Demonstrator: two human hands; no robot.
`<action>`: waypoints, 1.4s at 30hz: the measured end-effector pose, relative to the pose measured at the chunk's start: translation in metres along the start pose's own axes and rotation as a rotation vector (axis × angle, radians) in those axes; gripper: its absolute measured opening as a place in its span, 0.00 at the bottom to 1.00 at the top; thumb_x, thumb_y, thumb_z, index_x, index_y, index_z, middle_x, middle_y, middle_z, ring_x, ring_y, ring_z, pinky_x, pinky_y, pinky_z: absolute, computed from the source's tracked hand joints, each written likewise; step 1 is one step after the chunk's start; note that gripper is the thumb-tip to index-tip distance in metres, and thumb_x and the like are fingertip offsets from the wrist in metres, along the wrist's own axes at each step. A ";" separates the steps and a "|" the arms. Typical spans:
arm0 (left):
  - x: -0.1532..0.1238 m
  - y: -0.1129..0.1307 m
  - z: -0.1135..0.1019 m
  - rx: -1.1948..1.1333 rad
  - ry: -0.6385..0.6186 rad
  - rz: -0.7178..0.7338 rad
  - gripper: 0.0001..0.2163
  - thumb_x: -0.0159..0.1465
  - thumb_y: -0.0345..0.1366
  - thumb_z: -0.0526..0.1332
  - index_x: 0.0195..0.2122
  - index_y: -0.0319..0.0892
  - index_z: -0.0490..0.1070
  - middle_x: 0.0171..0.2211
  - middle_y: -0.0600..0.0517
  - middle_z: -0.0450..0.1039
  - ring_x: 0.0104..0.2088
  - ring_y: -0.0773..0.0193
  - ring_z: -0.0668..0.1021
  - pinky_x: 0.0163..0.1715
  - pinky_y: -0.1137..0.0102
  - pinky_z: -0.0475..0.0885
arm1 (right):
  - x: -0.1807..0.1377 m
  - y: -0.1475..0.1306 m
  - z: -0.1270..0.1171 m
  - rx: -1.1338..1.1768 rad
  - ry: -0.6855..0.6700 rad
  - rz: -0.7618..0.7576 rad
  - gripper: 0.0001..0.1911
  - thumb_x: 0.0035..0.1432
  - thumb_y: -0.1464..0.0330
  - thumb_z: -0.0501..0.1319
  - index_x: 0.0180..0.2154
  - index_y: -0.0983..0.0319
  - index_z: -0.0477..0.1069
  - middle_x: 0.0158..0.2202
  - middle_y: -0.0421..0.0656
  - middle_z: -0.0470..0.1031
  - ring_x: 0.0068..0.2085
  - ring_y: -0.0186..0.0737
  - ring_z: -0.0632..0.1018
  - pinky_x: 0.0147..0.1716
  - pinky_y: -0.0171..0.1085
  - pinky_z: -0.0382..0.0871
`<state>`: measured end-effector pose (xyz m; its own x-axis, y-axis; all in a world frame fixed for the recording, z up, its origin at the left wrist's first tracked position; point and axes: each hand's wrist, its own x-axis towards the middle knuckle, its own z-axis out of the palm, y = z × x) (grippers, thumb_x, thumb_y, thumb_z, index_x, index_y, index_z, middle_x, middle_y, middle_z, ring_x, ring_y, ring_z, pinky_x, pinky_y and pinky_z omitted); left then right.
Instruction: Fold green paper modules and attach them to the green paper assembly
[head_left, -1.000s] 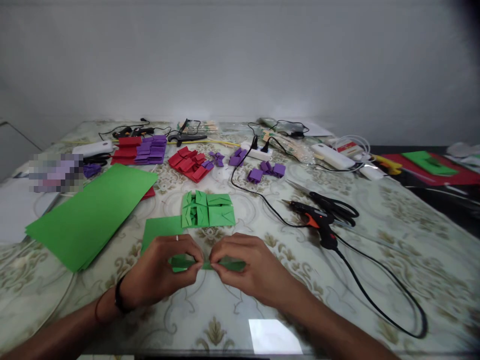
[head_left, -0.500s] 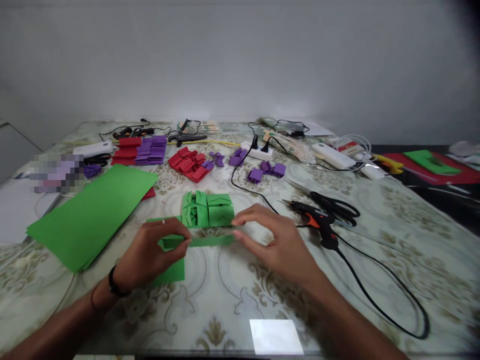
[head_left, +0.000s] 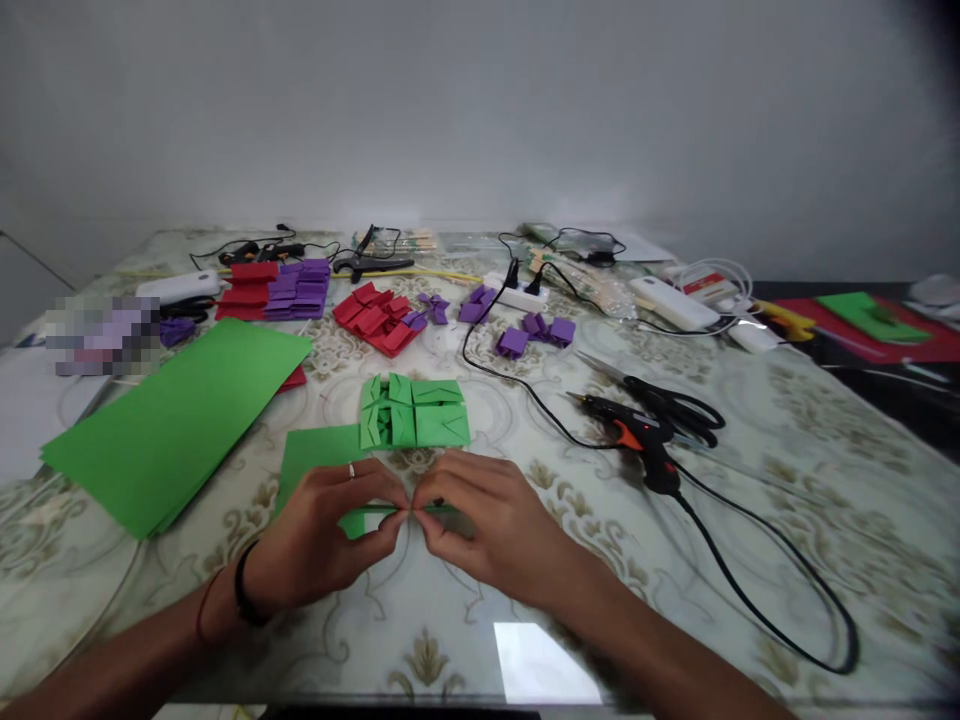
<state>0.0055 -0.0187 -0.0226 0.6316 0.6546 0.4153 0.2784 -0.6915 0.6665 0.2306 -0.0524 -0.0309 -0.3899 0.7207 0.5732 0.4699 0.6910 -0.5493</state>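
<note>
My left hand (head_left: 334, 525) and my right hand (head_left: 484, 515) meet fingertip to fingertip over the near middle of the table. Both pinch a narrow strip of green paper (head_left: 371, 509), seen almost edge-on and mostly hidden by the fingers. Under and behind my left hand lies a flat green paper sheet (head_left: 315, 455). Just beyond the fingers rest folded green paper pieces (head_left: 441, 412), side by side. A stack of green paper (head_left: 187, 415) lies to the left of my left hand.
To the right lie a black glue gun (head_left: 637, 435) with its cord and black-handled scissors (head_left: 667, 400). Folded red pieces (head_left: 379, 318) and purple pieces (head_left: 514, 342) sit farther back, near a white power strip (head_left: 517, 292). A patterned cover (head_left: 420, 640) spans the table.
My right hand has moved left and my left hand slightly right, so their fingertips now meet. The green strip, stretched between them before, has come nearer to me and is mostly covered.
</note>
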 end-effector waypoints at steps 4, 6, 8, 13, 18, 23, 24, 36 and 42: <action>0.000 0.002 0.002 0.012 -0.004 -0.008 0.07 0.67 0.25 0.65 0.39 0.45 0.78 0.34 0.54 0.84 0.34 0.64 0.86 0.38 0.72 0.80 | -0.001 0.001 0.002 -0.006 -0.005 -0.005 0.05 0.67 0.75 0.64 0.37 0.61 0.74 0.33 0.42 0.81 0.34 0.41 0.79 0.34 0.38 0.72; 0.000 0.002 0.002 0.023 -0.010 -0.014 0.08 0.66 0.24 0.65 0.39 0.45 0.78 0.34 0.55 0.84 0.34 0.64 0.85 0.38 0.72 0.79 | -0.001 0.000 0.002 -0.001 -0.009 -0.001 0.05 0.66 0.75 0.64 0.37 0.60 0.74 0.33 0.41 0.80 0.33 0.40 0.79 0.34 0.37 0.72; 0.000 0.001 -0.002 0.025 -0.016 -0.016 0.07 0.66 0.24 0.65 0.38 0.45 0.78 0.34 0.55 0.84 0.34 0.65 0.85 0.38 0.72 0.79 | 0.000 -0.001 0.000 0.004 -0.010 0.013 0.07 0.65 0.76 0.63 0.36 0.59 0.73 0.32 0.40 0.79 0.33 0.39 0.78 0.33 0.37 0.71; 0.007 -0.006 -0.025 0.018 -0.018 -0.057 0.04 0.66 0.28 0.67 0.37 0.45 0.79 0.35 0.54 0.86 0.34 0.63 0.86 0.38 0.70 0.79 | 0.003 -0.002 -0.012 0.047 -0.010 0.102 0.09 0.61 0.78 0.61 0.35 0.57 0.71 0.31 0.39 0.77 0.32 0.38 0.77 0.32 0.36 0.70; 0.014 -0.014 -0.049 -0.035 0.069 -0.156 0.04 0.69 0.32 0.67 0.37 0.46 0.81 0.35 0.53 0.86 0.36 0.61 0.86 0.39 0.69 0.79 | 0.003 0.001 -0.021 0.083 -0.013 0.194 0.10 0.60 0.79 0.61 0.34 0.57 0.72 0.33 0.39 0.78 0.33 0.38 0.78 0.34 0.35 0.72; 0.008 -0.007 -0.032 -0.004 -0.004 -0.072 0.09 0.67 0.36 0.74 0.48 0.47 0.83 0.44 0.51 0.88 0.44 0.57 0.88 0.47 0.67 0.82 | 0.003 0.001 -0.012 0.080 -0.042 0.145 0.09 0.59 0.79 0.62 0.34 0.58 0.72 0.32 0.39 0.78 0.33 0.38 0.78 0.34 0.35 0.71; 0.007 -0.005 -0.025 0.000 -0.034 -0.054 0.10 0.66 0.36 0.74 0.48 0.48 0.83 0.44 0.52 0.89 0.43 0.58 0.88 0.46 0.68 0.82 | 0.003 0.001 -0.010 0.086 -0.046 0.139 0.09 0.59 0.78 0.62 0.34 0.58 0.72 0.32 0.39 0.78 0.33 0.37 0.78 0.34 0.35 0.71; 0.007 0.002 -0.021 0.071 0.001 -0.036 0.06 0.73 0.36 0.67 0.40 0.47 0.85 0.34 0.53 0.89 0.31 0.62 0.87 0.35 0.71 0.80 | 0.005 0.002 -0.016 0.205 -0.051 0.292 0.09 0.57 0.78 0.63 0.31 0.58 0.73 0.31 0.37 0.77 0.32 0.37 0.78 0.35 0.34 0.71; 0.012 -0.014 -0.048 0.088 0.164 -0.250 0.06 0.68 0.41 0.70 0.37 0.51 0.87 0.34 0.54 0.89 0.30 0.60 0.86 0.35 0.69 0.80 | 0.005 0.022 -0.056 0.158 0.020 0.368 0.08 0.54 0.77 0.63 0.29 0.58 0.73 0.29 0.37 0.77 0.31 0.37 0.77 0.34 0.35 0.71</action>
<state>-0.0256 0.0138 0.0026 0.4122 0.8436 0.3442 0.4763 -0.5216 0.7079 0.2833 -0.0365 -0.0062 -0.2024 0.9214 0.3316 0.4473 0.3883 -0.8057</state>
